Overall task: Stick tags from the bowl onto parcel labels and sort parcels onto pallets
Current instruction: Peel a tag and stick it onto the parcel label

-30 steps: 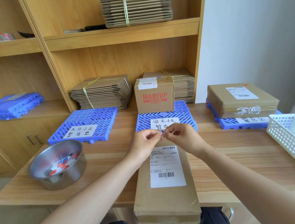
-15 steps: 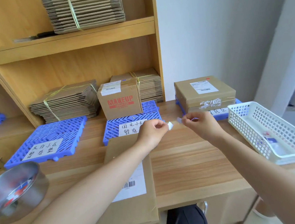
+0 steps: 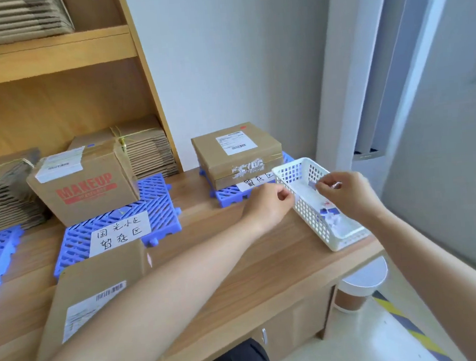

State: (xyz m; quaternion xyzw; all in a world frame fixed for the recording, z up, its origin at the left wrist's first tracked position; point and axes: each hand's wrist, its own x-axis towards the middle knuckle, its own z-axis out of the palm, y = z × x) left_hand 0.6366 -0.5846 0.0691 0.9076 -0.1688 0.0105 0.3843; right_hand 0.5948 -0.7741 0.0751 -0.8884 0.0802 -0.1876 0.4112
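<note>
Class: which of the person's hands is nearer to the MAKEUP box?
Left. The left hand sits just outside the white basket, on the side facing the MAKEUP box; the right hand is over the basket, farther away.

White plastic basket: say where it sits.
The white plastic basket sits at the wooden desk's right end in the head view, beside the flat cardboard parcel on its blue pallet.
</note>
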